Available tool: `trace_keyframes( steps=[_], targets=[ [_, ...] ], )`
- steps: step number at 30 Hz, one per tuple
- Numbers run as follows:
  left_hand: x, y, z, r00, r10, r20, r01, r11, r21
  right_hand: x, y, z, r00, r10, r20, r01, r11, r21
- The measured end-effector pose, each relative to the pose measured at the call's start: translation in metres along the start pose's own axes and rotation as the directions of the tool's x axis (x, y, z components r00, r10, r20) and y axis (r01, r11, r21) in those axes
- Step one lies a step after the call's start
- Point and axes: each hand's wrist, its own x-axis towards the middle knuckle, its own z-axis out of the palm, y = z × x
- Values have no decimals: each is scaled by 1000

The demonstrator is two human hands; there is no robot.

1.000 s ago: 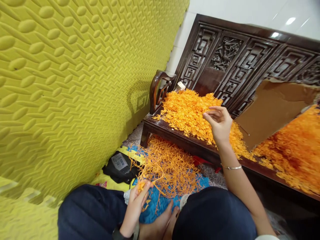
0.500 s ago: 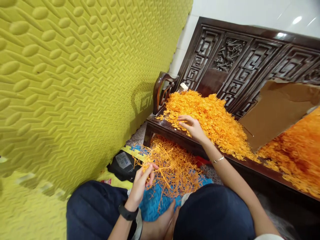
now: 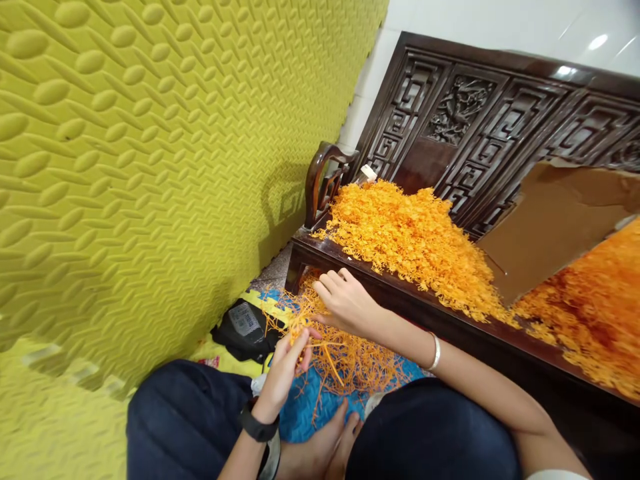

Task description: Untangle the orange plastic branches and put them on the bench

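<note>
Between my knees, my left hand [image 3: 290,357] pinches an orange plastic sprig [image 3: 327,357] whose thin stems stick out to the right. My right hand [image 3: 345,300] is just above and to the right of it, back upward, fingers curled; what its fingertips hold, if anything, is hidden. Below both hands lies a tangle of bare orange stems [image 3: 367,367] on a blue mat [image 3: 305,407]. A heap of small orange pieces [image 3: 410,230] covers the seat of a dark wooden bench [image 3: 325,247].
Yellow foam matting [image 3: 175,167] rises on the left. A black bag [image 3: 245,330] lies by my left knee. On the bench, a cardboard sheet [image 3: 555,220] stands between the heap and another orange pile [image 3: 600,313]. A curved armrest [image 3: 315,180] closes the bench's left end.
My right hand has moved from over the bench edge down and left to beside my left hand, and its fingers have curled. My left hand has barely moved.
</note>
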Motion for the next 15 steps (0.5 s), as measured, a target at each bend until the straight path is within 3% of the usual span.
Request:
trace_keyframes(
  steps=[3, 6, 11, 15],
  targets=[
    [1, -2, 0, 1000, 2, -9, -2, 1000, -3, 1, -8, 9, 999, 5, -44, -12, 987, -160],
    [1, -4, -1, 999, 8, -35, -9, 1000, -20, -2, -4, 10, 993, 21, -116, -41, 985, -167],
    [0, -3, -4, 997, 49, -55, -52, 997, -61, -11, 12, 1, 978, 29, -208, -24, 999, 30],
    [-1, 0, -5, 997, 53, -63, -57, 996, -71, -17, 20, -5, 980, 56, -189, 6, 950, 311]
  ],
)
